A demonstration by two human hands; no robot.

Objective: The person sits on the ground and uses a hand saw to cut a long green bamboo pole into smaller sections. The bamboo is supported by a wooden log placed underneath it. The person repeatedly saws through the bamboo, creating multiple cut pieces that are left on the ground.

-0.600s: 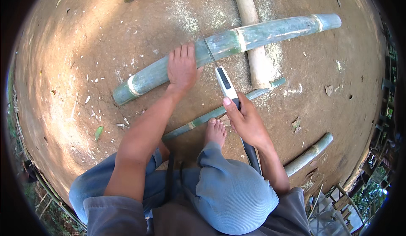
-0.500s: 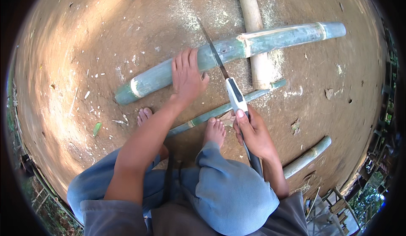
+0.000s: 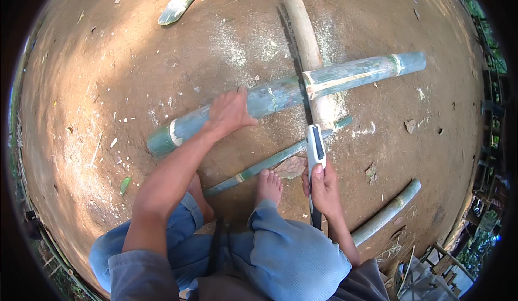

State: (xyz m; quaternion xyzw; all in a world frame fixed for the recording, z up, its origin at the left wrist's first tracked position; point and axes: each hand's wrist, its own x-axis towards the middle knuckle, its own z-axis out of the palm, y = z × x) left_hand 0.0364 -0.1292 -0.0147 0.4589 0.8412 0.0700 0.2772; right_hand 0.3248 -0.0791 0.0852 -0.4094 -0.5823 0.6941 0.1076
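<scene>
A thick green bamboo pole [image 3: 356, 78] lies slanted across a pale bamboo pole [image 3: 303, 31] on the ground. My left hand [image 3: 229, 112] is closed over the green pole's left half, fingers curled over its far side. In my right hand [image 3: 322, 185] is a hand saw [image 3: 317, 144] with a white and black grip, the thumb along the grip. The saw's dark blade points away from me and crosses the green pole just left of its pale middle node. A thin pale line rings the pole between the blade and my left hand.
A thin bamboo stick [image 3: 270, 161] lies before my bare feet [image 3: 268, 186]. Another bamboo piece [image 3: 388, 212] rests at the right, and a cut bamboo end [image 3: 183, 1] at the far left. Pale sawdust [image 3: 229, 45] and dry leaves [image 3: 291, 167] dot the dirt ground.
The saw has swung upright and shifted right along the green pole, from near my left hand to beside the middle node. My left hand stays on the pole. The view has shifted too.
</scene>
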